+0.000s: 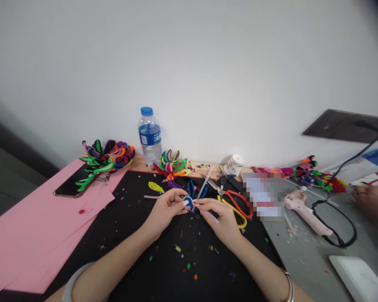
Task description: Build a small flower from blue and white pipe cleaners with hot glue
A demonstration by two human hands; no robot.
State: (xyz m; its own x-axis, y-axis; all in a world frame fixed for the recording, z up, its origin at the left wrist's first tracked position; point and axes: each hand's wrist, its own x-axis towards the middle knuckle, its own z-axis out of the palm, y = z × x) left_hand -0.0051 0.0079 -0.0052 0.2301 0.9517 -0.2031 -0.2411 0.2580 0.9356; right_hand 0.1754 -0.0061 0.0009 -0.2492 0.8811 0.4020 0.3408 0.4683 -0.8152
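Both hands meet over the black mat (164,268), around a small round blue-and-lilac pipe-cleaner piece (188,202). My left hand (166,207) pinches its left side between thumb and fingers. From the right, my right hand (222,220) grips the edge of the same piece with its fingertips, and a pale lilac pipe-cleaner end (211,217) shows by those fingers. Just behind lie blue pipe-cleaner loops (192,188), a purple loop (174,185), a yellow loop (156,187) and a pale strip (207,178). The fingers partly cover the held piece.
Red-handled scissors (237,201) and yellow-handled pliers (239,216) lie right of my hands. Behind are a water bottle (150,138), a pipe-cleaner flower (171,165) and a white roll (233,165). A glue gun (308,214) with cord, and another person's hand (373,201), are at right.
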